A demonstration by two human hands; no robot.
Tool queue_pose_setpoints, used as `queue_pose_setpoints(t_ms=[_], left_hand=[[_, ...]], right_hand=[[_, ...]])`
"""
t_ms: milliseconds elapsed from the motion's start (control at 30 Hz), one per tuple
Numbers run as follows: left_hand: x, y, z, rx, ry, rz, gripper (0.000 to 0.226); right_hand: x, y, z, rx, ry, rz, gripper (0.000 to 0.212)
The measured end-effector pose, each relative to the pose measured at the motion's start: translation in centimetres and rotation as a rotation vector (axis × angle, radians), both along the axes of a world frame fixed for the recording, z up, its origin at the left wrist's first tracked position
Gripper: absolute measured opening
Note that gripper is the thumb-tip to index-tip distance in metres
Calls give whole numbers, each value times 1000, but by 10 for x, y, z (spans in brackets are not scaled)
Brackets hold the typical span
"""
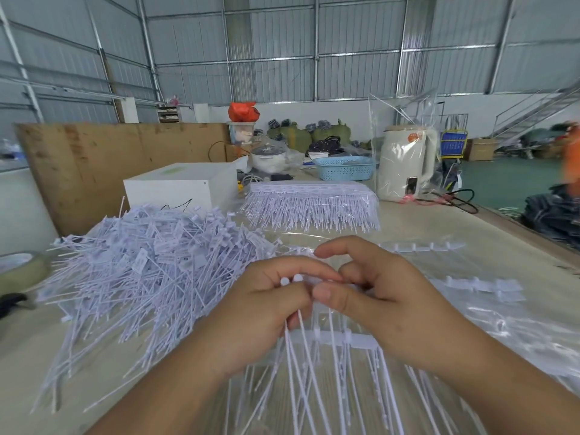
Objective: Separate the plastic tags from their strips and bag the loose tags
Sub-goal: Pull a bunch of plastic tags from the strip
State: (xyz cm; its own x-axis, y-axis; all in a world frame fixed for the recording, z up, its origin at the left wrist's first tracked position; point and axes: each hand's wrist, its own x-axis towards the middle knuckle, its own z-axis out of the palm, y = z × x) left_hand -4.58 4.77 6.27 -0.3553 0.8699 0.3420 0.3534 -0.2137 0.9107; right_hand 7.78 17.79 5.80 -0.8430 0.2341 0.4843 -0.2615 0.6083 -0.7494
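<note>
Pinching white plastic tags (pixel 290 281) between curled fingers, left hand (pixel 266 309) gripping a small bunch whose round heads poke out above the knuckles, long tails hanging down toward the near edge. Right hand (pixel 370 296) pressed close against it, thumb and bent fingers pinching the same cluster at the top of a tag strip (pixel 332 335), its cross-bar lying just below both hands with more tails fanning nearward.

Left of the hands, one large heap of loose tags (pixel 150 262), too many to count, printed labels on some too small to read. Far of the hands, one bundle of unseparated strips (pixel 310 205) wrapped in clear film. Right, two spent strips (pixel 420 246) (pixel 483 287) lying on clear plastic sheeting (pixel 502 324) spread over the table (pixel 439 221).

Farther back: one white box (pixel 182 186) with a dark scrawl on its near face, not legible; one blue perforated basket (pixel 343 167); one cream electric kettle (pixel 406 164) inside a clear bag, an orange sticker on it unreadable; one lidded pot (pixel 270 157) in plastic. At far left edge, one roll of tape (pixel 22 268). Brown board (pixel 94 164) standing behind the heap. Orange-clad person (pixel 571 158) blurred at far right.
</note>
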Motion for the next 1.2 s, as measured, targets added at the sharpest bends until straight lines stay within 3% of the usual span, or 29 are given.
queue_pose_setpoints(t_ms=[100,167,267,400,533,733,900,1033,1100,1200], left_hand=[[-1,-1,-3,-117,75,-182,41],[-4,-1,-5,-144,58,-226,35],[-12,-2,-6,-154,-37,-274,18],[-19,-8,-2,-154,-266,-401,7],[-15,-5,-6,-159,-95,-241,12],[-4,3,-9,-28,-88,-120,34],[5,10,-11,34,-138,6,34],[-3,9,-10,46,-309,117,43],[-5,8,-9,38,-256,96,40],[-1,5,-8,22,-130,-48,26]], right_hand=[[0,-1,2,17,-41,-20,36],[0,-1,1,1,-67,-8,35],[3,0,4,76,-161,11,36],[9,9,8,153,-313,-10,65],[12,11,10,173,-375,26,46],[4,6,8,129,-182,-150,42],[-3,-2,3,120,-71,-353,36],[-1,7,12,13,184,-546,51],[4,11,16,-48,178,-452,50],[4,2,8,-73,-29,-130,30]])
